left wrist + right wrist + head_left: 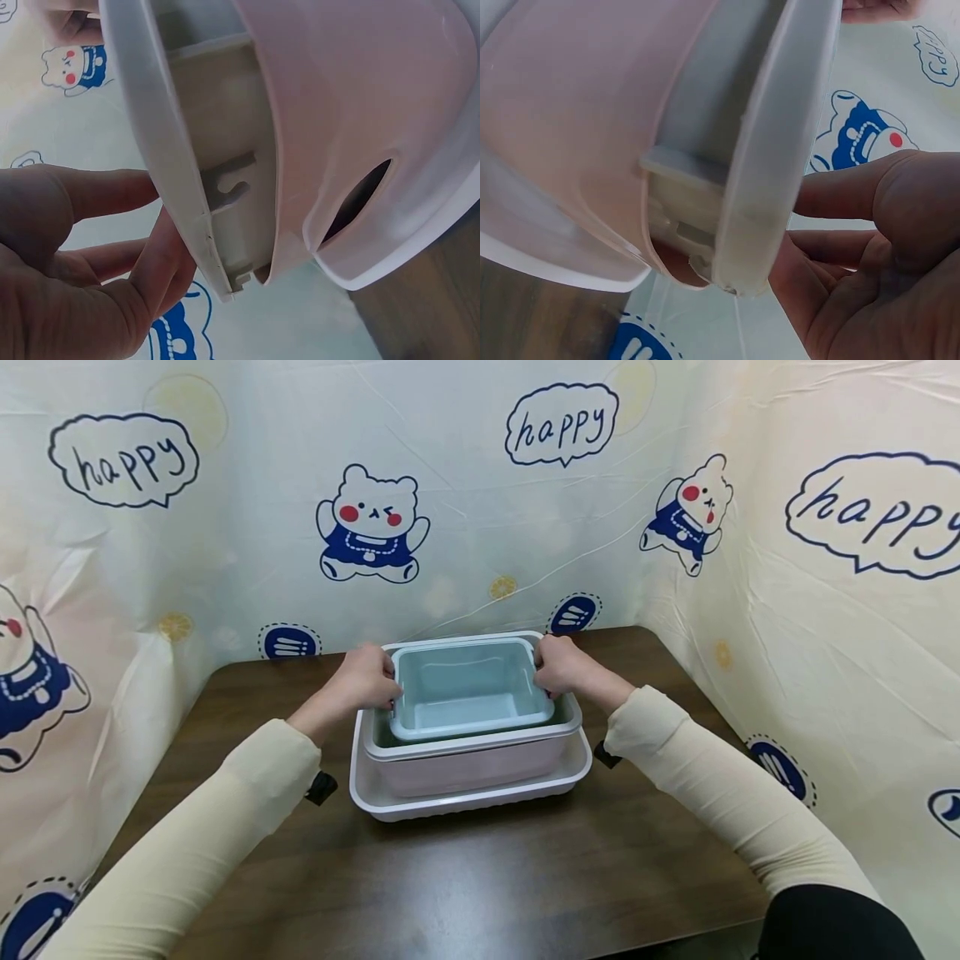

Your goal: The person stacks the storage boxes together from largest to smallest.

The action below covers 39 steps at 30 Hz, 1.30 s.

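A light blue rectangular plastic bin (472,718) sits tilted inside a larger pink bin (480,764) with a pale rim. Both stand in a shallow white-pink tray (420,812). My left hand (365,677) pinches the blue bin's left end. At its right end my right hand (558,666) grips the edge. From the left wrist, the pale rim (146,112) hides the fingertips of my left hand (82,262), and small hooks show beneath. The right wrist view has the same pale rim (776,142) next to my right hand (885,255).
The stack stands on a dark brown wooden table (480,877). Behind it and along both sides hangs a pale curtain (472,468) printed with bears and the word "happy". A dark seat-like shape (832,922) is at the lower right.
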Available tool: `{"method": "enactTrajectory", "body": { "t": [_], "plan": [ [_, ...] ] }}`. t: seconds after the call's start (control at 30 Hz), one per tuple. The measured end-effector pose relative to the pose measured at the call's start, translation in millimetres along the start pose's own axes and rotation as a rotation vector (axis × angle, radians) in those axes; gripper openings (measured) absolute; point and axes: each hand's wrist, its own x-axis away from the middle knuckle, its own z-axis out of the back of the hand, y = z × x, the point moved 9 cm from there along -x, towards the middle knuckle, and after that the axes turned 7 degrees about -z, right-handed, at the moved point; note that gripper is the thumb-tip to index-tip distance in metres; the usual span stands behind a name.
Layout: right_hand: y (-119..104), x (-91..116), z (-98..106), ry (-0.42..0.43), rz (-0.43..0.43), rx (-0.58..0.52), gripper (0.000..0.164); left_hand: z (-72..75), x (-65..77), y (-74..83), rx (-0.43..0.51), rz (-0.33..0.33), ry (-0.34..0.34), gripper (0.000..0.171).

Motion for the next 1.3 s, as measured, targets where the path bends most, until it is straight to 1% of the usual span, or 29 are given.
{"method": "enactTrajectory", "body": {
  "t": [0.23, 0.37, 0.47, 0.57, 0.67, 0.77, 0.9, 1.13, 1.23, 1.3],
  "plan": [
    [0.4, -2.9, -4.3, 0.013, -0.037, 0.039, 0.018, -2.8, -4.5, 3.2, -0.034, -0.004, -0.021, 0.011],
    [-2.0, -3.0, -6.1, 0.055, -0.018, 0.096, 0.014, -6.8, -9.2, 4.1, -0.068, -0.011, -0.031, 0.011],
    [-5.2, -2.2, -7.5, 0.084, -0.002, 0.135, 0.01, -9.3, -10.9, 2.6, -0.087, 0.004, -0.027, 0.013],
    [-7.0, -1.3, -9.3, 0.096, -0.003, 0.164, 0.01, -11.5, -11.4, 2.6, -0.109, 0.018, -0.023, 0.014],
    [-9.3, -0.4, -11.3, 0.094, 0.0, 0.196, 0.011, -13.1, -11.7, 3.8, -0.128, 0.025, -0.023, 0.016],
    [-12.6, 1.0, -12.6, 0.09, 0.01, 0.223, 0.011, -13.5, -11.9, 4.9, -0.123, 0.029, -0.021, 0.012],
    [-15.2, 2.1, -12.7, 0.089, 0.01, 0.227, 0.013, -13.7, -12.7, 4.6, -0.137, 0.032, -0.019, 0.007],
    [-18.1, 0.9, -14.5, 0.086, 0.011, 0.247, 0.013, -14.3, -12.8, 1.6, -0.155, 0.041, -0.015, 0.01],
    [-17.9, 0.8, -14.8, 0.079, 0.007, 0.253, 0.011, -13.5, -12.6, 1.1, -0.163, 0.035, -0.016, 0.005],
    [-16.8, 2.2, -12.8, 0.073, -0.002, 0.252, 0.006, -11.4, -11.4, 1.7, -0.166, 0.028, -0.016, 0.003]
  ]
}}
